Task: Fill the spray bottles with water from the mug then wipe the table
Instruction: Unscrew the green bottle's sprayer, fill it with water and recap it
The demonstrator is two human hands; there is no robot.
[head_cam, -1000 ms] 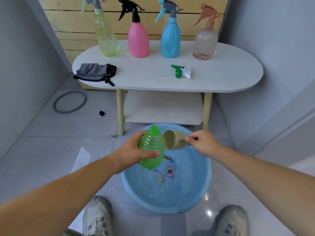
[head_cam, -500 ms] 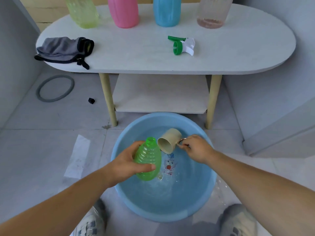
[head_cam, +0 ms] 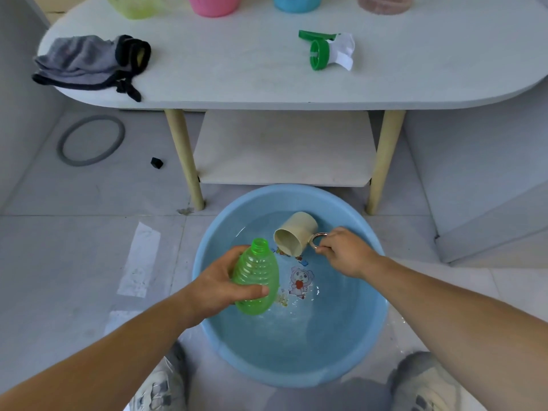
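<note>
Head view, lower centre: the left hand (head_cam: 219,287) fingers grip the uncapped green spray bottle (head_cam: 256,277) over the blue basin (head_cam: 281,189). The right hand (head_cam: 345,252) fingers pinch the handle of the beige mug (head_cam: 295,232), which is tipped with its mouth near the bottle neck. Likely fault: a wide mug mouth against a narrow neck would spill water. The basin carries a cartoon sticker (head_cam: 299,281); no legible writing.

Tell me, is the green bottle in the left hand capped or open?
Open: the green bottle has a bare threaded neck, and a green spray head lies on the table.
</note>
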